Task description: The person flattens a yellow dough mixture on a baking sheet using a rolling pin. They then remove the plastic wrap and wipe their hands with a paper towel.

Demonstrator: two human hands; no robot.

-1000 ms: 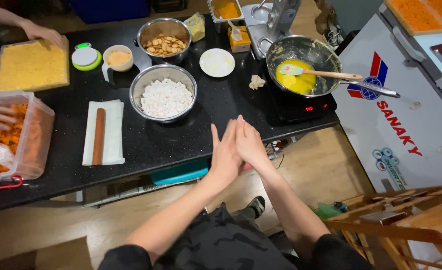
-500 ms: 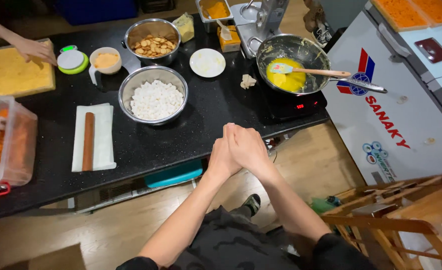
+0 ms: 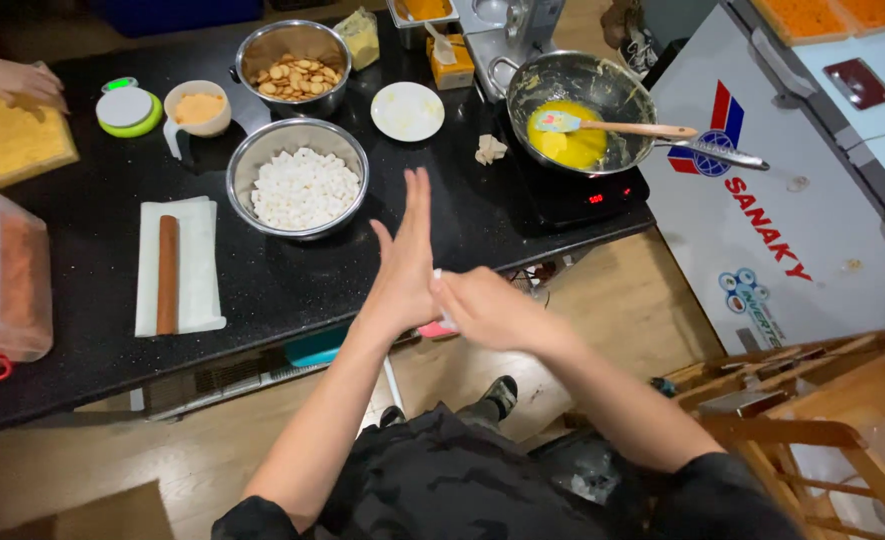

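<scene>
Hands meet above the near edge of the black table [image 3: 292,290]. Our left hand [image 3: 402,270] is flat and open, with fingers pointing up and nothing in it. Our right hand [image 3: 482,308] presses against its palm; we cannot tell if it holds anything. A bowl of white marshmallows [image 3: 300,186] sits just beyond. A pan of yellow mix [image 3: 574,112] is near.

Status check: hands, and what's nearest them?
Left hand flat, upright; right hand pressed against it, both empty. Nearest: marshmallow bowl on counter. Nothing between.
</scene>
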